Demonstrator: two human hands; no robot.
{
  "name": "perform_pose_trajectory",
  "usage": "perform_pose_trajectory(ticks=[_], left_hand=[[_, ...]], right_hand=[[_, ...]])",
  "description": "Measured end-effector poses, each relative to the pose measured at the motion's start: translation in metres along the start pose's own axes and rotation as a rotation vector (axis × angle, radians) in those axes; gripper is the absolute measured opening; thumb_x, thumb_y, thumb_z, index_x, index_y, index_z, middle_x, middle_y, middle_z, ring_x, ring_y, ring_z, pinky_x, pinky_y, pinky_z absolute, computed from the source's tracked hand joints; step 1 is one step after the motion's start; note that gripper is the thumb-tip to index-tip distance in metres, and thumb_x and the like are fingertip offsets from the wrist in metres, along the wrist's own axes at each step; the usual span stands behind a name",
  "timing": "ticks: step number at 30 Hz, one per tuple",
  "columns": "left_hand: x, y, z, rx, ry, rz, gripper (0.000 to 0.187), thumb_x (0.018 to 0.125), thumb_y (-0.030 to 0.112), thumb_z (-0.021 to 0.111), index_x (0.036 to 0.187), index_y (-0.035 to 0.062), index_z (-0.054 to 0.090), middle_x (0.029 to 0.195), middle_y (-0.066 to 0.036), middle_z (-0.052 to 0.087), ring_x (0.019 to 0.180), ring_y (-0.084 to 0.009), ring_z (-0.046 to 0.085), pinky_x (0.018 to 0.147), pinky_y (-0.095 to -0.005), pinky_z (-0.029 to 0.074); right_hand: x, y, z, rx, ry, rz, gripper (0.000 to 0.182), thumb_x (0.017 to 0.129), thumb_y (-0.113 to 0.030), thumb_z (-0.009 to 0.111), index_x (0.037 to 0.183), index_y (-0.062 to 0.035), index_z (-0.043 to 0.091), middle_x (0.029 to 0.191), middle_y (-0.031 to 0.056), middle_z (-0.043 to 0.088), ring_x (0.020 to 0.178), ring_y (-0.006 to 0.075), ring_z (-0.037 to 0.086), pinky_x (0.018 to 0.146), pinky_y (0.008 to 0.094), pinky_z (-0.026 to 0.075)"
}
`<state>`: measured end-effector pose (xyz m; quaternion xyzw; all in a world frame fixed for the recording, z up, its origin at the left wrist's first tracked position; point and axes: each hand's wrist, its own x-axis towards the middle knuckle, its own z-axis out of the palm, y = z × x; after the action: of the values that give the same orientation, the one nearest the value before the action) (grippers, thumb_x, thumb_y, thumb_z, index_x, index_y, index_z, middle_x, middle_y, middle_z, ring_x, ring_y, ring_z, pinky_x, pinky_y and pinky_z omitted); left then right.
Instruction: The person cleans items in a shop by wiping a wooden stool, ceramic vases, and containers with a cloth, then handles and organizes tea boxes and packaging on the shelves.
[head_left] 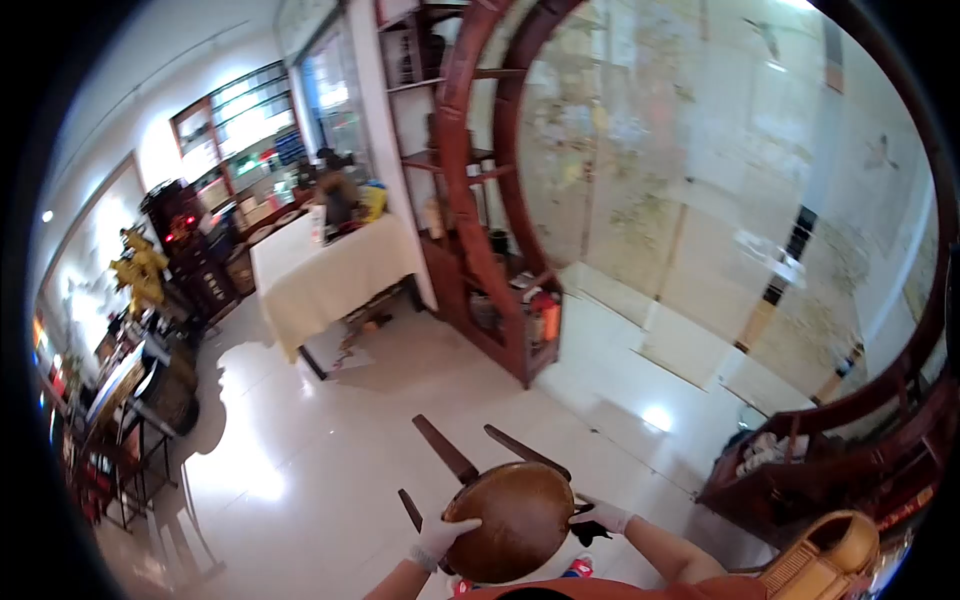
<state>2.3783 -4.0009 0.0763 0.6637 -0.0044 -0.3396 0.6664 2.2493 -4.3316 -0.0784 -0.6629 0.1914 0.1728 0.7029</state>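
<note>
A round brown wooden stool (512, 522) is tipped in front of my body, its seat facing me and its dark legs pointing away. My left hand (440, 537), in a white glove, grips the seat's left edge with the thumb over the top. On the opposite side, my right hand (605, 517), also gloved, closes at the rim beside a leg. Just below the right hand shows a small black thing (590, 534), cloth-like in look. My red and white shoes (578, 568) peek out beneath the seat.
Ahead stands a table with a cream cloth (335, 265), things on top. A round dark-wood shelf frame (480, 200) with glass panels fills the right side. A wicker chair (825, 555) is close at my right. Stools and drums (165, 395) line the left; the tiled floor shines.
</note>
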Motion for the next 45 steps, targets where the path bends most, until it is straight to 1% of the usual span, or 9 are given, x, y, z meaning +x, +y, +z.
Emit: perform_pose_trajectory(ticks=[3, 7, 11, 18, 21, 30, 33, 35, 45], left_hand=[[-0.056, -0.038, -0.104, 0.069, 0.160, 0.012, 0.043, 0.071, 0.013, 0.080, 0.107, -0.0038, 0.064, 0.099, -0.009, 0.068, 0.088, -0.0172, 0.064, 0.080, -0.0304, 0.052], [-0.150, -0.094, -0.221, 0.096, 0.439, -0.054, 0.042, 0.072, 0.012, 0.080, 0.108, -0.0031, 0.064, 0.101, -0.009, 0.067, 0.089, -0.0177, 0.064, 0.080, -0.0308, 0.053], [-0.220, -0.180, -0.306, -0.406, 0.652, 0.007, 0.043, 0.072, 0.011, 0.078, 0.111, -0.0015, 0.063, 0.104, -0.009, 0.066, 0.091, -0.0182, 0.064, 0.081, -0.0314, 0.053], [-0.307, -0.254, -0.426, -0.660, 1.017, 0.070, 0.048, 0.068, 0.018, 0.083, 0.108, -0.0018, 0.065, 0.100, -0.008, 0.067, 0.088, -0.0175, 0.064, 0.080, -0.0311, 0.052], [-0.324, -0.259, -0.496, -0.656, 1.187, 0.059, 0.047, 0.067, 0.018, 0.084, 0.106, -0.0015, 0.066, 0.099, -0.007, 0.067, 0.087, -0.0169, 0.064, 0.080, -0.0308, 0.052], [-0.379, -0.203, -0.700, -0.859, 1.511, 0.123, 0.046, 0.066, 0.014, 0.083, 0.105, -0.0028, 0.066, 0.098, -0.008, 0.067, 0.087, -0.0169, 0.064, 0.080, -0.0310, 0.052], [-0.396, -0.225, -0.760, -0.921, 1.586, 0.169, 0.045, 0.066, 0.012, 0.083, 0.105, -0.0031, 0.065, 0.098, -0.008, 0.067, 0.088, -0.0176, 0.064, 0.081, -0.0311, 0.052], [-0.408, -0.242, -0.808, -0.944, 1.651, 0.222, 0.045, 0.066, 0.012, 0.083, 0.105, -0.0032, 0.065, 0.098, -0.009, 0.067, 0.089, -0.0180, 0.064, 0.081, -0.0311, 0.051], [-0.574, -0.253, -1.126, -0.965, 1.637, 0.256, 0.047, 0.066, 0.008, 0.082, 0.107, -0.0060, 0.064, 0.101, -0.011, 0.067, 0.088, -0.0203, 0.064, 0.082, -0.0316, 0.051]], right_hand=[[0.047, -0.048, 0.095, -0.116, -0.505, 0.297, 0.040, 0.078, -0.018, 0.067, 0.110, 0.0025, 0.057, 0.087, 0.0102, 0.066, 0.074, 0.0182, 0.065, 0.068, 0.0308, 0.053], [0.088, -0.071, 0.249, -0.535, -0.700, 0.196, 0.039, 0.073, -0.019, 0.070, 0.104, 0.0036, 0.061, 0.087, 0.0099, 0.066, 0.073, 0.0188, 0.065, 0.067, 0.0316, 0.053], [0.147, -0.093, 0.398, -0.838, -1.025, 0.210, 0.040, 0.069, -0.016, 0.067, 0.103, 0.0044, 0.061, 0.086, 0.0098, 0.067, 0.071, 0.0201, 0.064, 0.066, 0.0326, 0.052], [0.234, -0.101, 0.660, -1.281, -1.396, 0.129, 0.030, 0.069, -0.013, 0.059, 0.095, 0.0030, 0.061, 0.082, 0.0130, 0.068, 0.066, 0.0218, 0.065, 0.061, 0.0329, 0.052], [0.264, -0.118, 0.773, -1.435, -1.450, -0.135, 0.037, 0.068, -0.016, 0.061, 0.099, 0.0034, 0.061, 0.086, 0.0124, 0.068, 0.073, 0.0223, 0.064, 0.067, 0.0328, 0.051], [0.325, -0.205, 1.104, -1.565, -1.636, -0.115, 0.039, 0.065, -0.018, 0.061, 0.098, 0.0037, 0.063, 0.085, 0.0136, 0.068, 0.079, 0.0243, 0.064, 0.073, 0.0347, 0.050], [0.340, -0.187, 1.203, -1.572, -1.691, -0.095, 0.041, 0.065, -0.018, 0.060, 0.099, 0.0043, 0.063, 0.089, 0.0145, 0.068, 0.083, 0.0242, 0.065, 0.075, 0.0349, 0.051], [0.362, -0.161, 1.277, -1.599, -1.714, -0.330, 0.042, 0.065, -0.020, 0.060, 0.099, 0.0050, 0.063, 0.089, 0.0182, 0.068, 0.084, 0.0290, 0.065, 0.076, 0.0363, 0.051], [0.355, -0.179, 1.627, -1.642, -1.693, -0.644, 0.045, 0.063, -0.025, 0.063, 0.098, 0.0022, 0.065, 0.092, 0.0217, 0.067, 0.085, 0.0342, 0.064, 0.080, 0.0386, 0.050]])
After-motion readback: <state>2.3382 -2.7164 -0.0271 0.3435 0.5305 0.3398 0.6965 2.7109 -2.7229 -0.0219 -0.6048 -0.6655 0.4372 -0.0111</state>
